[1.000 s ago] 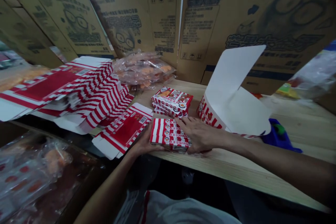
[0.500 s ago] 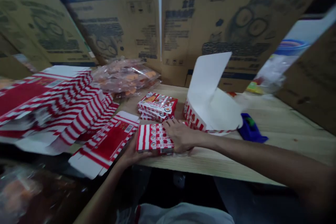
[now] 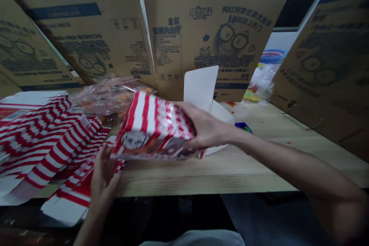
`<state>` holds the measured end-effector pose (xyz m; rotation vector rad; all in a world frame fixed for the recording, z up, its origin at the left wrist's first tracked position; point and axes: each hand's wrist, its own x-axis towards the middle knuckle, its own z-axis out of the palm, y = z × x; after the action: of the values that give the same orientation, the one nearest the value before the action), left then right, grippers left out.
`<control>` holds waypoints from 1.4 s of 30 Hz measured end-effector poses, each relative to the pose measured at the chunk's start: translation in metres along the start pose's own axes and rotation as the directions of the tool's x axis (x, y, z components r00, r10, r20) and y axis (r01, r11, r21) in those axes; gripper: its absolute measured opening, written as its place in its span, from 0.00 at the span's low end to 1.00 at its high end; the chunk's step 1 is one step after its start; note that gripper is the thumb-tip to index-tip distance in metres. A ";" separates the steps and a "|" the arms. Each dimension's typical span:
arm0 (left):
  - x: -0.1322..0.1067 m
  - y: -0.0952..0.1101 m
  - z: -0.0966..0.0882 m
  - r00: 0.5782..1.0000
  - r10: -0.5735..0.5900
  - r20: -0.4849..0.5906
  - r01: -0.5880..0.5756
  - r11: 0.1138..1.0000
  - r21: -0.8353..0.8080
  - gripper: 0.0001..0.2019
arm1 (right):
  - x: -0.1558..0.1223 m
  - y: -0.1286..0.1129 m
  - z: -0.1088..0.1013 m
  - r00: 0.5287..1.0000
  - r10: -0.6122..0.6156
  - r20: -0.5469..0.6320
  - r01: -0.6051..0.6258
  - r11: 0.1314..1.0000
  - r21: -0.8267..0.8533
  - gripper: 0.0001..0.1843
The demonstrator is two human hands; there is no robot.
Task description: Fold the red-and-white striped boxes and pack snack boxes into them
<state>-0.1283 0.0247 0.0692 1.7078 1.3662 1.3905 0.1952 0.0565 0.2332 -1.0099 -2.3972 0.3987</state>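
Note:
A block of small red-and-white striped boxes (image 3: 155,123) is raised and tilted above the table, slightly blurred. My right hand (image 3: 206,127) grips its right end, fingers over the top and thumb low on the near side. By the block's lower left corner is my left hand (image 3: 103,177), thumb and fingers apart; whether the fingertips touch it I cannot tell. Behind my right hand stands a striped carton with a white inside and raised white flap (image 3: 200,88), partly hidden. A flat striped carton (image 3: 67,201) lies beneath my left hand and overhangs the front edge.
A pile of striped cartons (image 3: 43,142) fills the left side. Clear bags of orange items (image 3: 106,98) lie behind it. A blue tape dispenser (image 3: 243,127) sits right of the white carton. Large cardboard boxes (image 3: 170,46) wall off the back of the wooden table (image 3: 259,177).
The small boxes have come up off the table in my right hand and tilted. My left hand has shifted left and its fingers have spread. The head view has turned right.

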 end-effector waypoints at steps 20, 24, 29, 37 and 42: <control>0.091 0.050 0.174 0.665 0.197 0.721 -0.643 0.641 0.418 0.14 | -0.073 0.163 -0.056 0.925 0.348 -0.154 -0.373 0.907 -0.194 0.50; 0.105 0.050 0.174 0.667 0.192 0.720 -0.645 0.632 0.430 0.15 | -0.064 0.163 -0.051 0.930 0.366 0.032 -0.342 0.895 -0.288 0.46; 0.114 0.047 0.182 0.676 0.188 0.713 -0.631 0.647 0.428 0.17 | -0.051 0.159 -0.035 0.878 0.431 0.209 -0.352 0.877 -0.327 0.40; 0.118 0.040 0.183 0.692 0.169 0.702 -0.576 0.715 0.396 0.28 | -0.062 0.175 0.009 0.801 0.514 0.306 -0.395 0.839 -0.375 0.42; 0.063 0.037 0.196 0.916 -0.133 0.377 0.153 0.988 -0.023 0.36 | -0.067 0.177 0.018 0.784 0.544 0.298 -0.405 0.813 -0.418 0.48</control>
<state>0.0642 0.1056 0.0633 1.6944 1.1991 0.9477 0.3277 0.1269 0.1170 -1.8871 -2.5966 0.4186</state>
